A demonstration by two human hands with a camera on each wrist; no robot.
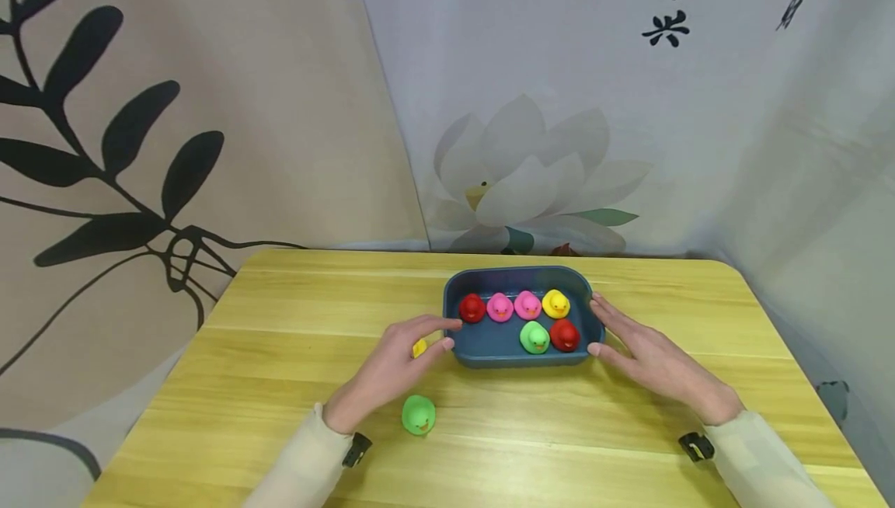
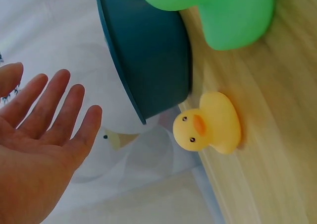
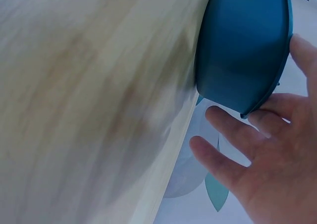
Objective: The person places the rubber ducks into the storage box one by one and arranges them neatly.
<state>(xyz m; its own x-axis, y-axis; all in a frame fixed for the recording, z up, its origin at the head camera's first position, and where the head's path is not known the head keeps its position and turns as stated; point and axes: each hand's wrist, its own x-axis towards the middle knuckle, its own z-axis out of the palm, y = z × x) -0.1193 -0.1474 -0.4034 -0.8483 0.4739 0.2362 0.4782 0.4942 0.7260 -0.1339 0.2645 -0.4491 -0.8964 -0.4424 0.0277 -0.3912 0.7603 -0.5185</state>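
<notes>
A dark blue tray (image 1: 489, 361) holds several rubber ducks: a red duck (image 1: 471, 308), two pink ducks, a yellow duck (image 1: 555, 304), a green duck (image 1: 534, 337) and another red duck (image 1: 565, 335). My left hand (image 1: 395, 356) is at the tray's left side, fingers extended and holding nothing. At the opposite end, my right hand (image 1: 650, 356) touches the rim with spread fingers, as the right wrist view also shows. Under the left hand, a second yellow duck (image 2: 210, 125) stands on the table, mostly hidden in the head view. Closer to me is a loose green duck (image 1: 419, 415).
The wooden table (image 1: 294, 298) has its back edge just behind the tray. Beyond it hangs a printed cloth backdrop (image 1: 301, 104) with leaves, a flower and dark characters. A small black device (image 1: 356, 450) sits on each wrist.
</notes>
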